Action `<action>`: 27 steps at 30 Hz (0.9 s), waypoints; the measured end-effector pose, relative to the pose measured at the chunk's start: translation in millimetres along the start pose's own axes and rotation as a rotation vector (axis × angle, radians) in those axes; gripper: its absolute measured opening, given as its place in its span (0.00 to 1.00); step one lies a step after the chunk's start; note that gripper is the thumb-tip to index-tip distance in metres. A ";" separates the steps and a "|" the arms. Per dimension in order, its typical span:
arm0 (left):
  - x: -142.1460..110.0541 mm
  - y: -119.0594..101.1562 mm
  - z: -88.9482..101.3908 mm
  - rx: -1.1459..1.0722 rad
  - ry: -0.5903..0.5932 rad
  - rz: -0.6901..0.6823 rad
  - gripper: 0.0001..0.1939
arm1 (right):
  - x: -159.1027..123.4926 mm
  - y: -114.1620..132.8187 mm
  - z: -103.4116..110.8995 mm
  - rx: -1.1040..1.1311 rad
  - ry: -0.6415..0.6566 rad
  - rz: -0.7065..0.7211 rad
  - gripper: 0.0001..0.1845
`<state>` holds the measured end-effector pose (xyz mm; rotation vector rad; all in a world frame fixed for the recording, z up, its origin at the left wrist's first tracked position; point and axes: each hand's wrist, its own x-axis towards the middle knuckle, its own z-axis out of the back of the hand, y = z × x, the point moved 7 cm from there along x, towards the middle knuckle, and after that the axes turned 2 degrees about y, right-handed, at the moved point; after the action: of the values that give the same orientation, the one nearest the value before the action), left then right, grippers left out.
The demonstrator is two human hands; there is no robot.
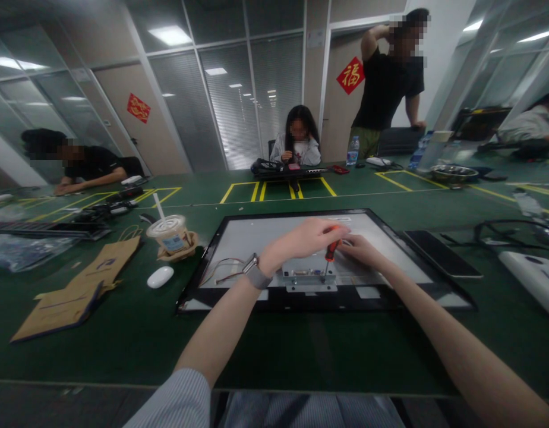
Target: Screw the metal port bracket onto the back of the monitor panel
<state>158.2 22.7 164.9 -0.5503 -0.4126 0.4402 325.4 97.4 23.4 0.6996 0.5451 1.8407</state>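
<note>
A screwdriver (331, 252) with a red and black handle stands nearly upright, its tip on a metal bracket (311, 286) with connectors. My left hand (305, 239), a watch on its wrist, is closed around the top of the handle from above. My right hand (362, 251) comes in from the right, its fingers closed at the side of the handle; the fingertips are partly hidden. Beneath both hands lies a flat display panel (245, 232) with a grey-white back and black frame. Loose thin wires (225, 270) rest on its left part.
Left of the panel are a drink cup (168, 235) in a cardboard holder, a white mouse (160, 277) and a brown paper bag (78, 288). To the right lie a black phone-like slab (441, 254), a white device (530, 279) and cables. Several people are around the green table (274, 351).
</note>
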 end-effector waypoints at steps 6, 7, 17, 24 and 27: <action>0.0 6.3 2.9 0.183 -0.172 0.001 0.21 | -1.4 1.5 1.2 0.032 -0.020 -0.009 0.18; -1.2 6.5 4.3 0.267 -0.193 0.023 0.22 | -1.3 1.8 1.1 0.049 -0.014 -0.009 0.18; -0.7 -5.5 3.3 0.268 -0.175 -0.021 0.14 | -0.1 2.6 2.1 0.093 -0.021 -0.005 0.15; -3.8 -1.7 5.5 0.394 -0.185 0.032 0.20 | -2.7 3.2 3.3 0.090 -0.051 -0.048 0.15; -3.9 -8.7 5.2 0.379 -0.182 -0.004 0.19 | -1.5 3.0 2.0 0.109 -0.042 -0.008 0.16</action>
<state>155.0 16.3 173.0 -0.1424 -0.4900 0.5520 325.1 95.1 26.6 0.8063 0.6230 1.7955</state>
